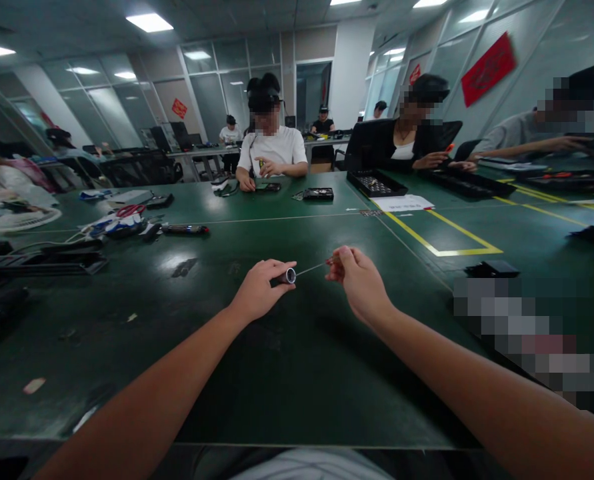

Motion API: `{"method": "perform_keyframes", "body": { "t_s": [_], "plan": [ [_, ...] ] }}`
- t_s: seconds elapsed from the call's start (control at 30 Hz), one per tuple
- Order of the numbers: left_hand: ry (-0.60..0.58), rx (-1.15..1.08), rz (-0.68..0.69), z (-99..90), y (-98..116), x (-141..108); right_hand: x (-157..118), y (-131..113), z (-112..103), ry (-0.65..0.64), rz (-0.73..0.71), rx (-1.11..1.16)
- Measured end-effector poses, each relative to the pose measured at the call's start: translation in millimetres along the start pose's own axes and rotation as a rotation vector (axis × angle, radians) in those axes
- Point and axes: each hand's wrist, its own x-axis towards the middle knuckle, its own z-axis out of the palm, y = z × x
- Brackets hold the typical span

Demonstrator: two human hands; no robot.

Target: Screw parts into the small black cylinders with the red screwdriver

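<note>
Between the thumb and fingers of my left hand [258,291] is a short dark cylinder [290,276] with a bright metal rim; its round end faces me and to the right. My right hand [359,281] is closed in a pinch on a thin metal rod [311,269]. The rod slants down to the left, and its far end comes up to the cylinder's rim; whether it goes inside I cannot tell. Both hands are raised over the middle of the green table [297,373]. The rod's other end is hidden by my right fingers.
A pen-like dark tool [185,229] and a heap of cables and tools [119,223] lie at left. A small black box [491,269] stands at right. Across the table a person in a white shirt [277,150] works near a black tray [377,183]. Yellow tape [469,253] marks the surface.
</note>
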Motion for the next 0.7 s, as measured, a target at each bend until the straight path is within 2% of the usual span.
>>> {"method": "perform_keyframes", "body": {
  "t_s": [0.17, 0.5, 0.7],
  "plan": [
    [0.012, -0.046, -0.014, -1.5, 3.1, -1.6, -2.4, 2.8, 0.0, -0.069, -0.078, -0.108],
    [0.036, -0.038, -0.005, -1.3, 6.2, -1.2, -7.2, -1.5, 1.0, -0.099, -0.171, -0.155],
    [0.048, -0.043, -0.003, -2.6, 7.7, -0.6, -11.8, -6.4, 0.7, -0.117, -0.243, -0.268]
  ]
}}
